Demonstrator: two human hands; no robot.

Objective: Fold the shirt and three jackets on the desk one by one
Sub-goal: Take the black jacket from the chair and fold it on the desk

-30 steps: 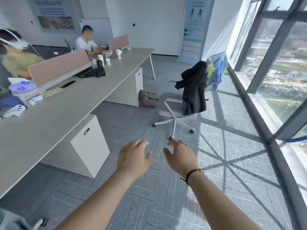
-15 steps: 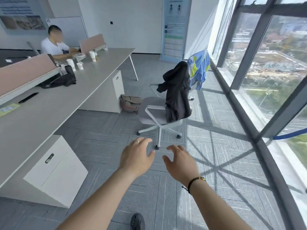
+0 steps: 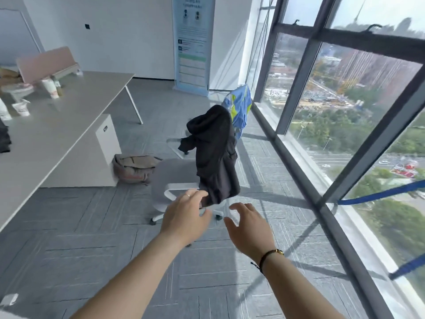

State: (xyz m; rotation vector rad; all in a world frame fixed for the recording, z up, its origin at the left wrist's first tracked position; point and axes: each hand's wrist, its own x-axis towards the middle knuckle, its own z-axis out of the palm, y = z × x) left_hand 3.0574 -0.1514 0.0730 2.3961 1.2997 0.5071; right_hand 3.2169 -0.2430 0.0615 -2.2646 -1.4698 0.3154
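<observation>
A black hooded jacket [image 3: 215, 153] hangs over the back of a grey office chair [image 3: 171, 178] in the middle of the floor. Behind it a blue and yellow jacket [image 3: 240, 107] is draped over a second chair. My left hand [image 3: 185, 218] and my right hand [image 3: 249, 229] reach forward side by side, just short of the black jacket's lower hem. Both have their fingers spread and hold nothing. The long grey desk [image 3: 57, 125] runs along the left; a dark garment [image 3: 4, 139] lies at its left edge, mostly cut off.
Paper cups [image 3: 49, 88] and a pink divider [image 3: 47, 64] stand on the desk. A beige backpack [image 3: 134, 168] leans on the white drawer cabinet [image 3: 107, 143]. Floor-to-ceiling windows [image 3: 345, 111] line the right. A standing banner [image 3: 192, 42] is at the back wall.
The view has swung right and come closer to the chair with the black jacket. Both empty hands have stayed outstretched and now almost reach the jacket's hem. The seated people are out of view.
</observation>
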